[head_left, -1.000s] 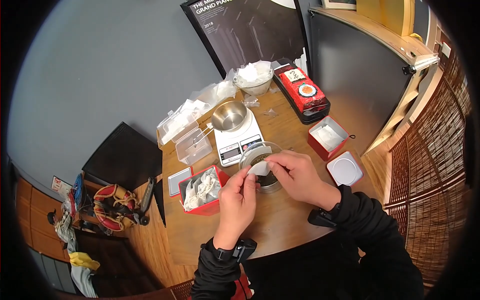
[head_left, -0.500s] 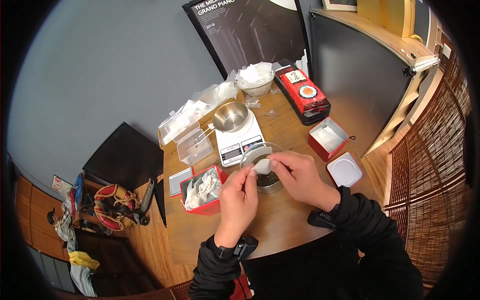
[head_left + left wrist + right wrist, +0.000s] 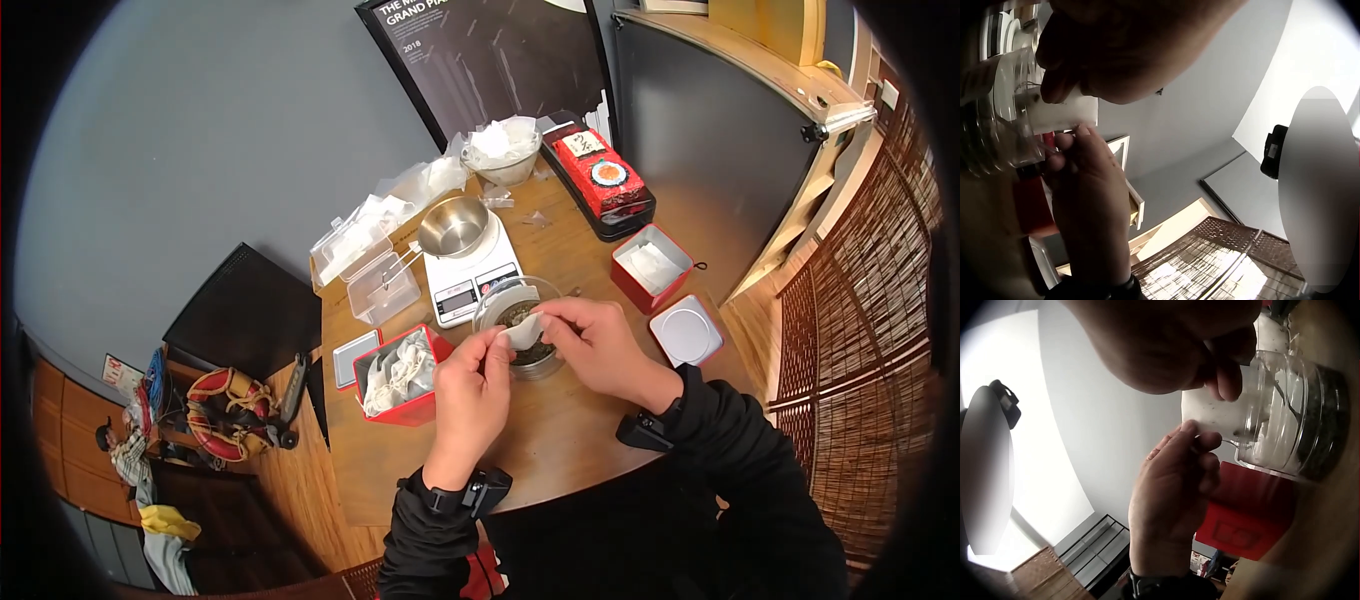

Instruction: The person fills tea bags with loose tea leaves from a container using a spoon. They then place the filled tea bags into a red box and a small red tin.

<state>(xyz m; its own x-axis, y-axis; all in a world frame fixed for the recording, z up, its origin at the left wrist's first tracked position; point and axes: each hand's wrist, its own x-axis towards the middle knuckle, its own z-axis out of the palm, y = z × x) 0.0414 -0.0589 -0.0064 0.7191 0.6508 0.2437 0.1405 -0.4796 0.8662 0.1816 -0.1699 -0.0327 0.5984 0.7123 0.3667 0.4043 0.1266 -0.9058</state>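
Note:
A small white pouch (image 3: 524,333) is stretched between both hands, over a clear jar (image 3: 1319,419) with dark dried leaves in it. My left hand (image 3: 475,388) pinches the pouch's near left edge between thumb and fingers. The opposite edge is pinched by my right hand (image 3: 605,345). Dark specks show on the pouch's side in the right wrist view. Something white stands inside the jar against its far wall. Beside my left hand is an open red tin (image 3: 400,412) filled with white drawstring pouches (image 3: 402,375).
Behind the jar, a kitchen scale (image 3: 450,285) bears a steel bowl (image 3: 453,228). A clear plastic box (image 3: 385,292) stands left of it. At the right are another red tin (image 3: 640,285) and a lid (image 3: 688,333). A red package (image 3: 607,180) lies farther back.
The pouch has turned and dips lower between the hands, with more of the leaves visible beyond it. Both hands keep their pinch and have shifted only slightly; the head view has moved a little.

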